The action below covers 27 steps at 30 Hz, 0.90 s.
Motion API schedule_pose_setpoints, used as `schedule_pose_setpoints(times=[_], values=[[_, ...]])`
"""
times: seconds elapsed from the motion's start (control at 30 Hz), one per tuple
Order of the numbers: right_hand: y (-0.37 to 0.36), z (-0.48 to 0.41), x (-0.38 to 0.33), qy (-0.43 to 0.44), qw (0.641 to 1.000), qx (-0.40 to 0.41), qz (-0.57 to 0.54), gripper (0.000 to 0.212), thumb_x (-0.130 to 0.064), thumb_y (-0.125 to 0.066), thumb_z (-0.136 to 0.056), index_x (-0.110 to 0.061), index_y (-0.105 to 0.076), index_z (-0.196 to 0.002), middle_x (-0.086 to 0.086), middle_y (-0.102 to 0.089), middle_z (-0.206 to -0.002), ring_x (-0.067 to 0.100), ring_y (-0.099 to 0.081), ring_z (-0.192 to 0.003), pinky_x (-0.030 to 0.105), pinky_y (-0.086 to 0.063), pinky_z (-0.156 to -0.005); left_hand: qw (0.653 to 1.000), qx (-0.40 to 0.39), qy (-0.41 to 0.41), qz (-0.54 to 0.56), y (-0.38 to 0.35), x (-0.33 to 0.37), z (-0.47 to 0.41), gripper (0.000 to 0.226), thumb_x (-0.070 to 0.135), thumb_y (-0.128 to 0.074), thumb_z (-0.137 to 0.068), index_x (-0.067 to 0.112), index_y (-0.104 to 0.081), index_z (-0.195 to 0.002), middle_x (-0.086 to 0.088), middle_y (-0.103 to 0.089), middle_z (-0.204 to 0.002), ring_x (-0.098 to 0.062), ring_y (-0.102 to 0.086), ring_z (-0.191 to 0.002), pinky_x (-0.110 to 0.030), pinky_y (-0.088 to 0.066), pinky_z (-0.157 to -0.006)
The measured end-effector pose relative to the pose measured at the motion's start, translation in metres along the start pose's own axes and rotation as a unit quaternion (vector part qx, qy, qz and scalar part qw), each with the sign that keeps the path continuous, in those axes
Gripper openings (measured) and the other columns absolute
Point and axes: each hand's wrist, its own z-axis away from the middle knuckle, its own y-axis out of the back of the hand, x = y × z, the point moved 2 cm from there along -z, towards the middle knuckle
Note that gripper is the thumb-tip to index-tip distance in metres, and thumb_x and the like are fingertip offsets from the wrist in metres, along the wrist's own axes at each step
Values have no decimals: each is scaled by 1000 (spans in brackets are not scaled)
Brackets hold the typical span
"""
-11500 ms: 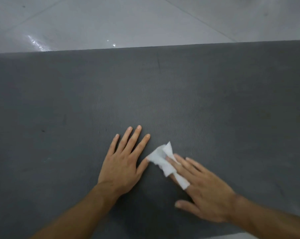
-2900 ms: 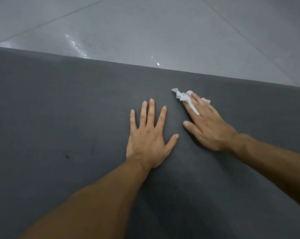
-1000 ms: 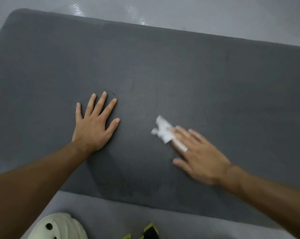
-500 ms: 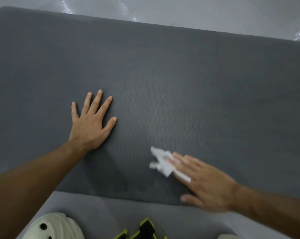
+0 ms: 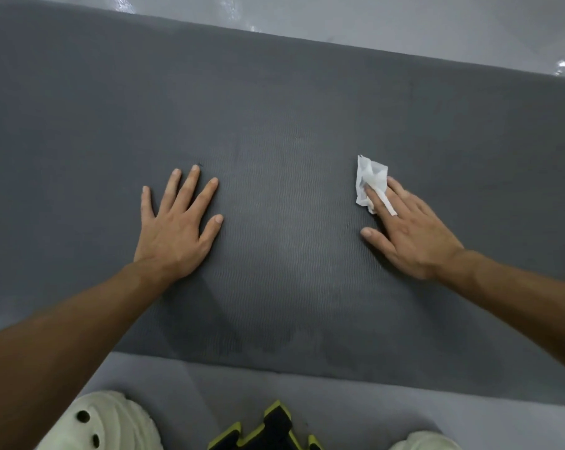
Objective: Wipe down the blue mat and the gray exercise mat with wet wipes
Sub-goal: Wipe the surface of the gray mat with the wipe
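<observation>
On the gray mat (image 5: 291,108), the left hand (image 5: 174,235) lies flat with fingers spread. Well to its right, the right hand (image 5: 411,235) presses a crumpled white wipe (image 5: 370,175) onto the mat under straight fingers, with a strip of it lying across them. Near the mat's close edge is a white clog (image 5: 112,423).
</observation>
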Motion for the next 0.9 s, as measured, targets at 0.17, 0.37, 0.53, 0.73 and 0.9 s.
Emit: schedule_pose_setpoints(times=[0.17,0.37,0.53,0.73,0.9], values=[[-17,29,-85,122,992,-8,-19,87,-70,-26,-103,-11,-13,-166,11,-8,-174,29,3,-161,45,-13,-129,999,-3,-33,-5,-2,7,13,72,63,-16,-102,31,-15,-165,4,-1,-174,-16,7,-160,-60,-1,-126],[-25,49,-155,298,954,-28,-5,86,-72,-29,-104,-9,-31,-162,8,-14,-173,26,0,-161,42,-11,-127,991,-2,-94,90,0,25,33,61,50,-26,-105,26,-34,-160,1,-21,-171,-15,-8,-160,-58,-9,-127],[-9,-12,-126,234,972,-1,29,83,-69,-21,-105,-11,-28,-163,8,-18,-172,21,-6,-161,42,-13,-127,982,9,-111,152,2,43,34,58,45,-30,-107,24,-34,-161,5,-26,-169,-10,-12,-158,-47,-12,-129],[18,-97,-92,26,999,20,-31,89,-71,-9,-98,-14,-16,-165,8,-12,-173,21,0,-161,39,-5,-128,987,18,-67,143,7,48,31,61,49,-30,-105,26,-28,-162,6,-21,-171,-11,-9,-159,-54,-14,-127],[23,-103,-127,65,994,0,-89,96,-78,-17,-93,-18,0,-167,8,-3,-174,23,3,-161,39,-5,-128,986,51,26,156,15,32,25,62,49,-27,-104,27,-27,-162,7,-18,-172,-10,-5,-159,-50,-9,-129]])
